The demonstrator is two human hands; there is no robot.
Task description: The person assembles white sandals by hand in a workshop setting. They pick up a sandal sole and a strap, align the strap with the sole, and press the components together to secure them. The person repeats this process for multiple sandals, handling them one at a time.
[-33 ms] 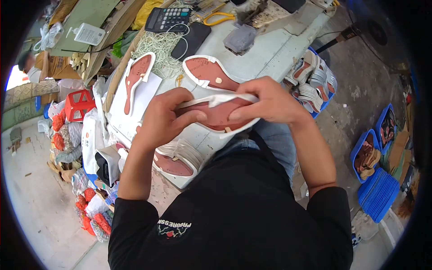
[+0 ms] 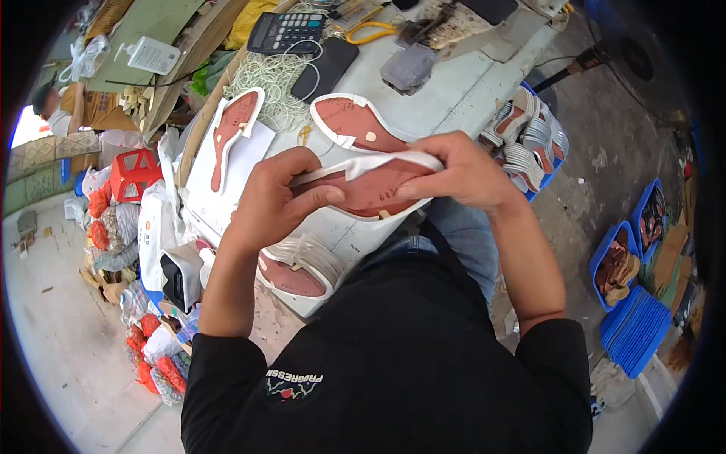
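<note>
Both hands grip a reddish-brown shoe insole (image 2: pixel 367 193) with a white wrapped edge, held in front of me above the table's near side. My left hand (image 2: pixel 283 193) is closed on its left end, thumb lying on the brown face. My right hand (image 2: pixel 461 174) is closed on the other end, its thumb pressing the face near the white rim. Beyond it on the table lies a second white-edged insole (image 2: pixel 355 121), and at the left a third insole (image 2: pixel 233 136) rests partly on white paper (image 2: pixel 253 155). Below my left forearm sits a stack of similar insoles (image 2: pixel 299 272).
Tangled white cord (image 2: pixel 265 83), a calculator (image 2: pixel 286 34), a dark phone (image 2: pixel 325 68) and yellow-handled scissors (image 2: pixel 370 32) lie at the table's far side. A blue basket of strappy sandals (image 2: pixel 525 136) stands right of the table. A red stool (image 2: pixel 134 175) and bags are at left.
My right hand has shifted slightly right and up, its thumb now nearer the insole's right end. The insole has tilted a little with it. My left hand keeps its hold.
</note>
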